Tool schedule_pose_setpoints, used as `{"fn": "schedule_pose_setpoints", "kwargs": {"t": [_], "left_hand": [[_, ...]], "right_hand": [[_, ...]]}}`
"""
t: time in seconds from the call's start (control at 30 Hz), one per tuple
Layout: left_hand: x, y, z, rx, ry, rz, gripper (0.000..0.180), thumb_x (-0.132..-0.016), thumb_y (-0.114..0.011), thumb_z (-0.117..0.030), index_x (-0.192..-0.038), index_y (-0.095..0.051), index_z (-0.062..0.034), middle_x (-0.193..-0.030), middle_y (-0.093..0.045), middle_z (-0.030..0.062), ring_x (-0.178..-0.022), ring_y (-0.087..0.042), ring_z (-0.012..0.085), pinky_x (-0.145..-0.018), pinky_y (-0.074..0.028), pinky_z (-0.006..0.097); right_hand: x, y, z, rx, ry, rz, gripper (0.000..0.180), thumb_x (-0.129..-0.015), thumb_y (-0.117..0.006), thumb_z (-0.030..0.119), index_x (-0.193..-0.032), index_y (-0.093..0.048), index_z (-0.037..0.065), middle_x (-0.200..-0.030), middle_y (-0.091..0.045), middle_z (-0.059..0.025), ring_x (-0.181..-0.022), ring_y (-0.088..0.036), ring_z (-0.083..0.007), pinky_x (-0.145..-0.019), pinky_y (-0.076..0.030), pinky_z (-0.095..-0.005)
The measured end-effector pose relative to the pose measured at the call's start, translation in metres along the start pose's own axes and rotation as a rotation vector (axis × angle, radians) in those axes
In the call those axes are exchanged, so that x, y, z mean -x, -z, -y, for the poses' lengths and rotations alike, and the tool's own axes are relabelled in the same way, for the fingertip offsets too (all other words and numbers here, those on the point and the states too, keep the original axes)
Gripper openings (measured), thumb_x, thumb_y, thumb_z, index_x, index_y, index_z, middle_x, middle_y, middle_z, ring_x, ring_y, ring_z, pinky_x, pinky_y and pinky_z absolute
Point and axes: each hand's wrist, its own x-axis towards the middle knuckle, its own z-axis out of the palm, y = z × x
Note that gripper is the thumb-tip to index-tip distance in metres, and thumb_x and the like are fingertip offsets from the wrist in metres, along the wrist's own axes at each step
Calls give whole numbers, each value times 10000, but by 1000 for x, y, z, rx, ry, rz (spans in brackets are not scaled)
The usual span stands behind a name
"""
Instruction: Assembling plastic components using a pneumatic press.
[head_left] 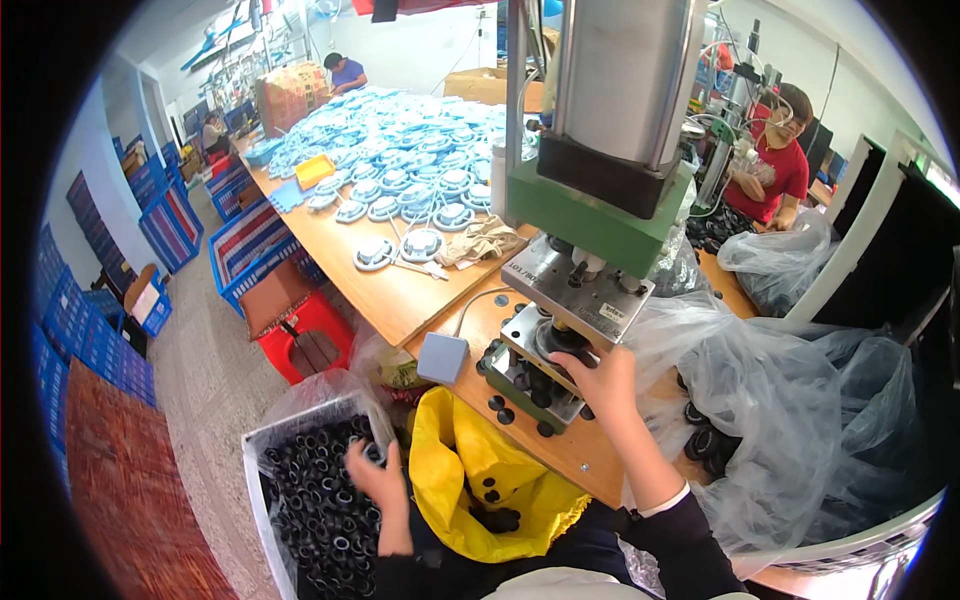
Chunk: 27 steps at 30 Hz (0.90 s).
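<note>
My left hand (378,482) is over a white bin (255,480) full of black rings (318,505). A black ring (374,453) with a pale inner edge sits between its thumb and curled fingers. At the bench press (610,225), my right hand (603,382) reaches in between the upper plate (580,290) and the lower metal fixture (522,330). Its fingers close on a black round part (553,343) seated on the fixture; the hand hides some of that part.
Small black discs (505,415) lie beside the press, near a grey box (442,358). An open yellow bag (440,470) hangs below the bench edge. Clear plastic (770,420) covers black parts at right. Light-blue parts (400,150) heap the far table; a co-worker in red (785,160) sits at right.
</note>
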Motion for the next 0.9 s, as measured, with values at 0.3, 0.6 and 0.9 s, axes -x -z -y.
{"fn": "schedule_pose_setpoints", "kwargs": {"t": [0.3, 0.6, 0.9], "left_hand": [[-29, -56, -80, 6, -473, 258, 601, -828, -608, -342, -1284, -432, 8, -1369, -397, 156, -1331, -221, 407, -1050, -205, 527], [-75, -117, -143, -191, -701, 396, 578, -758, -632, -304, -1291, -484, -136, -1352, -457, 66, -1300, -338, 309, -1011, -260, 531], [-71, -117, -140, -172, -650, 379, 583, -746, -629, -269, -1288, -482, -113, -1339, -465, 58, -1308, -326, 289, -1013, -251, 520]], "right_hand": [[26, 2, 0, -28, 120, -68, 423, -701, -761, 161, -1028, -587, -43, -1080, -604, -210, -952, -609, -300, -786, -471, -334], [133, 119, -114, 666, -265, -389, 504, -724, -678, 146, -1187, -530, 15, -1234, -479, -223, -1110, -469, -401, -936, -391, -430], [131, 118, -130, 537, -382, -356, 562, -618, -776, 127, -1091, -490, 24, -1042, -536, -194, -974, -532, -372, -828, -436, -406]]}}
